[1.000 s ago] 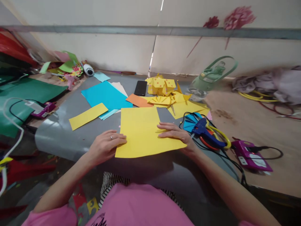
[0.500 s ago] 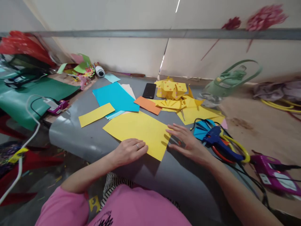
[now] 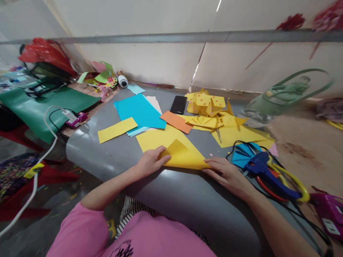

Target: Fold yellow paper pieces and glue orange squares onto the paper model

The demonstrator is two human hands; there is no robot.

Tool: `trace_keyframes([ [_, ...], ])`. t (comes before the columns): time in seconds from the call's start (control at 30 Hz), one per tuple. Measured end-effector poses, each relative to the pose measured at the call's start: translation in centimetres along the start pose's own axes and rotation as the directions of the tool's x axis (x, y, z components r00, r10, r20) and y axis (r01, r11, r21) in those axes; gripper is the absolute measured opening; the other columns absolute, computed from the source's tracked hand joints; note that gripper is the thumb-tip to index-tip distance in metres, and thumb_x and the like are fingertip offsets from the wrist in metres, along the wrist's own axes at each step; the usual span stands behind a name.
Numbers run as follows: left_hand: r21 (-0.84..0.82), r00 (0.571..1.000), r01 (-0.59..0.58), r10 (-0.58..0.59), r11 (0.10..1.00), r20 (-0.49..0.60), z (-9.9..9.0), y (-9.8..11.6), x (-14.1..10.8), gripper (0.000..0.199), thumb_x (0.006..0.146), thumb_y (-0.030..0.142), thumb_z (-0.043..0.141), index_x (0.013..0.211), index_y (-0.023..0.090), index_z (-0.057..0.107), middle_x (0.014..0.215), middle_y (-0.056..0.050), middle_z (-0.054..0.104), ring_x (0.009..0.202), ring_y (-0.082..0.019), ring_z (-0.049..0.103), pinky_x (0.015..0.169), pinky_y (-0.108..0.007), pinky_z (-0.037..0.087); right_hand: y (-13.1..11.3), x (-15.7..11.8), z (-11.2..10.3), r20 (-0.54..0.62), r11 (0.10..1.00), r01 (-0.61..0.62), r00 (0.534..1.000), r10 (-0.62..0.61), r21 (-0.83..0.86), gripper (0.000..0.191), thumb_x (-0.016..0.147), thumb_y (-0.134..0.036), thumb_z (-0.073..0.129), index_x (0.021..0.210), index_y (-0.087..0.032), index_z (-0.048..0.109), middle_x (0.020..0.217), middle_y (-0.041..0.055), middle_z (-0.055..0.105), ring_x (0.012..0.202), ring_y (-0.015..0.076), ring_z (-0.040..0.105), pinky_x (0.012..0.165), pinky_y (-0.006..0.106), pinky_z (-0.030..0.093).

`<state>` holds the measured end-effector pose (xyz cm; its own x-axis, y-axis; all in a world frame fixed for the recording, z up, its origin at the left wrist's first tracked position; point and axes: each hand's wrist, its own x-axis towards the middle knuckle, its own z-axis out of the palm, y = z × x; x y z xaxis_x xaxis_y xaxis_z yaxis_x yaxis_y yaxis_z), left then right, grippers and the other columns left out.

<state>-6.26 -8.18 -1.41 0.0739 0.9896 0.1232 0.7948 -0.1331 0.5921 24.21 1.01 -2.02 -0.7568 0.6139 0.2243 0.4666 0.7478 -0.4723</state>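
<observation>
A large sheet of yellow paper (image 3: 182,153) lies in front of me with its near corner folded up and over, the tip pointing away from me. My left hand (image 3: 153,161) grips the folded part at its left, thumb and fingers closing on the paper. At the right end of the fold, my right hand (image 3: 221,171) pinches the sheet's corner between thumb and fingers. Behind the sheet lie blue paper (image 3: 139,111), an orange strip (image 3: 176,121) and, to the left, a yellow strip (image 3: 117,130).
A black phone (image 3: 178,104) and folded yellow paper pieces (image 3: 206,103) lie at the back. To the right are a blue glue gun (image 3: 270,175) with cables, a purple power strip (image 3: 329,214) and a green bottle (image 3: 278,94). The grey table (image 3: 88,150) curves down at its near edge.
The yellow sheet lay flat before; now its near corner is folded over. My right hand has gone from loosely spread at the sheet's edge to pinching its corner. The view has shifted left.
</observation>
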Motion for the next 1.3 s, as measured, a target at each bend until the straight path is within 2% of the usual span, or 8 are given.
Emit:
trace_keyframes([
  [0.13,-0.187,0.973,-0.141,0.171,0.972,0.155,-1.4,-0.8,-0.4,0.038,0.085,0.047,0.073,0.113,0.021,0.065,0.104,-0.005,0.076,0.088,-0.019,0.071,0.076,-0.028,0.055,-0.3,0.2,0.2,-0.061,0.998,-0.025,0.998,0.028,0.054,0.038,0.099,-0.054,0.048,0.096,-0.029,0.076,0.094,0.0081,0.079,0.091,0.0290,0.074,0.087,0.049,0.060],
  [0.23,-0.046,0.959,-0.225,0.230,0.973,0.167,-2.0,-1.9,-0.8,0.022,0.094,0.037,0.063,0.109,0.021,0.067,0.106,-0.007,0.077,0.096,-0.021,0.072,0.083,-0.031,0.055,-0.6,0.1,0.1,-0.059,0.994,-0.062,0.996,0.068,0.089,0.036,0.099,-0.052,0.049,0.097,-0.028,0.075,0.092,0.0077,0.079,0.089,0.0278,0.072,0.085,0.047,0.060],
  [0.4,0.299,0.987,-0.140,0.109,0.944,0.118,-2.2,-2.4,-1.8,0.023,0.101,0.033,0.046,0.100,0.021,0.066,0.078,-0.004,0.074,0.074,-0.019,0.070,0.063,-0.025,0.046,-1.2,0.0,-0.1,-0.017,0.995,-0.077,0.997,0.078,0.058,0.035,0.098,-0.051,0.051,0.095,-0.026,0.075,0.097,0.0095,0.077,0.095,0.0274,0.071,0.088,0.045,0.057],
  [0.53,0.303,0.999,0.017,-0.029,0.953,0.033,-2.4,-1.8,-2.2,0.025,0.100,0.038,0.046,0.084,0.022,0.057,0.069,-0.001,0.068,0.065,-0.017,0.066,0.058,-0.024,0.040,-1.3,-0.2,-0.2,0.005,0.991,-0.131,0.991,0.131,-0.020,0.040,0.101,-0.052,0.047,0.085,-0.024,0.071,0.089,0.0095,0.074,0.090,0.0265,0.069,0.084,0.043,0.054],
  [0.63,0.300,0.990,0.137,-0.136,0.944,-0.022,-2.5,-1.6,-2.0,0.027,0.100,0.039,0.044,0.080,0.022,0.052,0.072,-0.003,0.067,0.070,-0.020,0.067,0.062,-0.027,0.042,-1.3,-0.2,-0.1,0.000,0.981,-0.189,0.982,0.190,-0.047,0.041,0.102,-0.049,0.045,0.079,-0.022,0.066,0.082,0.0084,0.070,0.081,0.0241,0.066,0.075,0.038,0.051],
  [0.77,0.342,0.969,0.239,-0.245,0.909,-0.028,-2.3,-1.2,-1.5,0.022,0.099,0.039,0.046,0.094,0.021,0.056,0.089,-0.008,0.073,0.086,-0.026,0.071,0.068,-0.031,0.046,-1.7,-0.3,0.3,-0.043,0.965,-0.245,0.969,0.242,-0.090,0.038,0.101,-0.046,0.049,0.073,-0.023,0.058,0.076,0.0066,0.066,0.076,0.0227,0.061,0.071,0.036,0.046],
  [1.0,0.435,0.957,0.284,-0.281,0.854,-0.074,-1.5,-0.3,-1.2,0.026,0.100,0.031,0.040,0.117,0.017,0.054,0.092,-0.011,0.075,0.086,-0.028,0.074,0.065,-0.032,0.049,-2.5,-0.4,0.7,-0.065,0.945,-0.300,0.954,0.294,-0.127,0.038,0.098,-0.044,0.053,0.066,-0.024,0.047,0.075,0.0062,0.062,0.075,0.0230,0.058,0.073,0.038,0.045],
  [1.3,0.450,0.958,0.274,-0.284,0.850,-0.046,-1.4,-0.2,-1.0,0.030,0.101,0.032,0.039,0.122,0.017,0.053,0.095,-0.012,0.075,0.093,-0.031,0.074,0.067,-0.034,0.050,-2.9,-0.5,0.7,-0.031,0.922,-0.361,0.932,0.360,-0.143,0.034,0.095,-0.040,0.059,0.066,-0.024,0.049,0.079,0.0067,0.060,0.080,0.0248,0.059,0.077,0.040,0.047],
])
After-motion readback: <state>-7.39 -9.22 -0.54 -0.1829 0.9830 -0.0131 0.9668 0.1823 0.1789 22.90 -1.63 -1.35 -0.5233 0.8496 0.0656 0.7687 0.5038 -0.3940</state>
